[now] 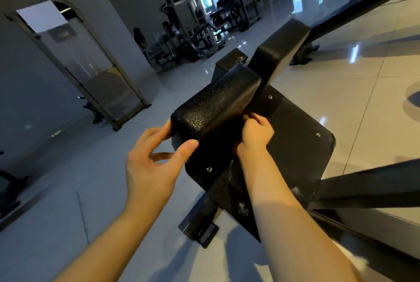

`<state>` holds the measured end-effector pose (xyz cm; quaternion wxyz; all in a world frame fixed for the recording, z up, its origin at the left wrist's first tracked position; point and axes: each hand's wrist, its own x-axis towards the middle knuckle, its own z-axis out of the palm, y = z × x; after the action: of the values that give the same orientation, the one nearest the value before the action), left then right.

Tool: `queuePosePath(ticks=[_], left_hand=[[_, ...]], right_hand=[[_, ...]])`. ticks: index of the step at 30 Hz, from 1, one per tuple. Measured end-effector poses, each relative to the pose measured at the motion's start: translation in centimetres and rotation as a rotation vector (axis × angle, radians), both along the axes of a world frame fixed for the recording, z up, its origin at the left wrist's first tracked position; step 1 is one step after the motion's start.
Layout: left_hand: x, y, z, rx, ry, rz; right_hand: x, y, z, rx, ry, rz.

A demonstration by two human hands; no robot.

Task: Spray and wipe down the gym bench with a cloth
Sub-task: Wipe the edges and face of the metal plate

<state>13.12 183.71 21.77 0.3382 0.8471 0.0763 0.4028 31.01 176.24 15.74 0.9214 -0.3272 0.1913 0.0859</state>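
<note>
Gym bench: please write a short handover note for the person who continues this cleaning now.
Left hand: open, fingertips touching the near corner of the black bench pad.
Right hand: closed at the pad's right edge, over the flat black plate; whether it holds something, I cannot tell.
No spray bottle or cloth in view.
Done: nothing visible proves it.
Left: find spray and cloth, spray, wipe.

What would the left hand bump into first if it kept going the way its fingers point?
Most likely the black padded cushion. The left hand points up and to the right, its fingertips already at the cushion's near corner, thumb just below it. Whether they touch yet is hard to tell.
</note>
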Motion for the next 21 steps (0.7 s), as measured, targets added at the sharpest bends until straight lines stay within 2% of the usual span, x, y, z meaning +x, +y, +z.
queuePosePath(ticks=[3, 8, 10, 14, 18, 21], left_hand=[[-0.1, 0.0, 0.1, 0.0, 0.01, -0.014], [0.0, 0.4, 0.1, 0.008, 0.002, -0.009], [0.0, 0.5, 0.0, 0.01, 0.003, -0.006], [0.0, 0.4, 0.1, -0.004, -0.003, -0.009], [0.0, 0.3, 0.1, -0.015, 0.004, -0.01], [-0.1, 0.3, 0.2, -0.007, -0.001, -0.002]], right_hand=[[0.0, -0.2, 0.3, 0.042, 0.058, 0.073], [-1.3, -3.7, 2.2, 0.14, -0.13, -0.038], [-1.8, -4.0, 1.8, 0.079, -0.186, -0.092], [-0.9, -3.1, 0.7, -0.063, -0.066, -0.074], [1.0, -4.0, 1.8, 0.182, 0.054, 0.05], [1.6, -4.6, 1.6, 0.159, 0.009, 0.087]])
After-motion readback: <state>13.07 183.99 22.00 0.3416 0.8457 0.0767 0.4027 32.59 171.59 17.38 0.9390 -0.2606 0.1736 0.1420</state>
